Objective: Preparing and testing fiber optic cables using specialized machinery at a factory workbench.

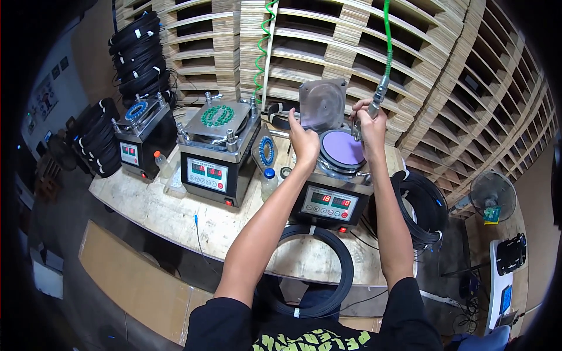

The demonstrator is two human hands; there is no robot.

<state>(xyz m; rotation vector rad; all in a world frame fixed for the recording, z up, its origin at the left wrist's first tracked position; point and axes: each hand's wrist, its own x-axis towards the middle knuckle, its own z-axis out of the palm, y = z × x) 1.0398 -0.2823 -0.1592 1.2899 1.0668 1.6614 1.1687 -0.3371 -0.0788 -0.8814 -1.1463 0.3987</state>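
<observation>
My right hand [372, 124] is wrapped round a metal air blow gun [379, 96] fed by a green hose [389, 41]. Its nozzle end points down over the purple round pad [342, 147] on the nearest polishing machine [329, 202]. My left hand [304, 145] is at the pad's left side, fingers stretched upward, with nothing visible in it; part of it is turned from view. Behind the pad stands a grey square plate [323, 105] with a round recess, tilted up close to my left hand. I cannot tell whether the hand touches it.
Two similar machines [213, 146] [140, 134] stand to the left. A blue-capped bottle [269, 182] and an orange-capped bottle [162, 164] are on the wooden table [246, 225]. A black cable coil [349, 266] hangs over the front edge; another coil [430, 205] is right.
</observation>
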